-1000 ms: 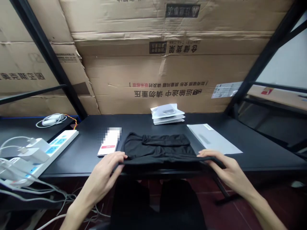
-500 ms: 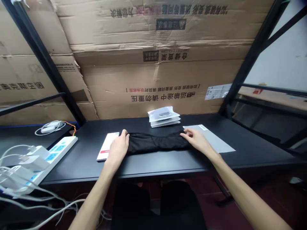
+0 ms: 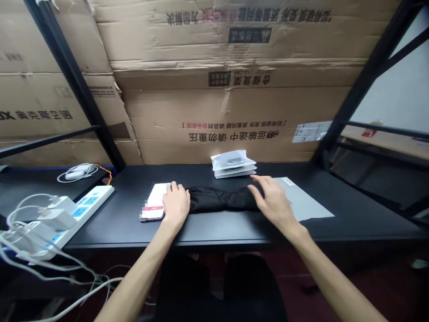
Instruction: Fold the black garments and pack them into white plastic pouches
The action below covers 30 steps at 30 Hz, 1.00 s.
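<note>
On the black desk (image 3: 214, 229), the folded cloth (image 3: 219, 199) lies at the centre of the frame, the left hand (image 3: 176, 203) palm down on its left end, though whether gripping I cannot tell, and the right hand (image 3: 273, 201) open at its other end, thumb and fingers parted. Packets (image 3: 233, 164) sit just above, the phone (image 3: 156, 201) left of centre.

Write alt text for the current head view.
A person's left hand rests on the left end of a folded black cloth on a black desk; the right hand, open, is at the cloth's right end. A phone lies beside the left hand, a flat pale packet beside the right, with stacked packets and cardboard behind.
</note>
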Each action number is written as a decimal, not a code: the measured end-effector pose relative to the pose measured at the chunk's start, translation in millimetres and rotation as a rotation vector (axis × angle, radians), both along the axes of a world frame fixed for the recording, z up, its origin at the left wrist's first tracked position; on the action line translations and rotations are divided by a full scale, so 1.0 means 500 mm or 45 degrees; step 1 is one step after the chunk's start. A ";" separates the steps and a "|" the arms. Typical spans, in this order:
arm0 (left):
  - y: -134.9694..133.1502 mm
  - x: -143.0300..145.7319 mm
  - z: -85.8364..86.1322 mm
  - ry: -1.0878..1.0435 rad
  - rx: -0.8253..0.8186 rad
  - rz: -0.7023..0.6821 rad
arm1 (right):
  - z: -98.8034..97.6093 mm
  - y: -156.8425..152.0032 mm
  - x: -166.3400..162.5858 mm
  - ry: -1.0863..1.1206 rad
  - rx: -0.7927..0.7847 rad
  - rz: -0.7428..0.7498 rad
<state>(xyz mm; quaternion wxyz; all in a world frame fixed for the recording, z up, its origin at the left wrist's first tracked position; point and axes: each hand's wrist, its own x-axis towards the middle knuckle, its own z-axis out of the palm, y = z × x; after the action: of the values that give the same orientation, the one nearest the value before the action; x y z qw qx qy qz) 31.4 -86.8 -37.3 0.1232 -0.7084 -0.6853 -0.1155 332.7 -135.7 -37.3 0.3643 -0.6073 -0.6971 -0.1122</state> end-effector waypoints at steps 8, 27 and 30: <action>0.002 -0.001 0.004 -0.091 -0.048 -0.090 | -0.048 -0.045 -0.255 -0.244 -0.300 0.280; 0.014 -0.023 0.076 -0.855 -0.261 -0.270 | -0.051 -0.005 -0.282 -0.197 -0.611 0.196; 0.013 0.025 0.098 -0.929 -0.229 -0.321 | -0.048 -0.001 -0.290 -0.180 -0.629 0.187</action>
<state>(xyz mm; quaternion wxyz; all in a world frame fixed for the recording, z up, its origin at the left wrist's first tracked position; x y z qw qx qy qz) 44.0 -80.1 11.9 -0.2059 -0.7073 -0.5992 -0.3134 187.9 -136.3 -61.3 0.1624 -0.6162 -0.7693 0.0459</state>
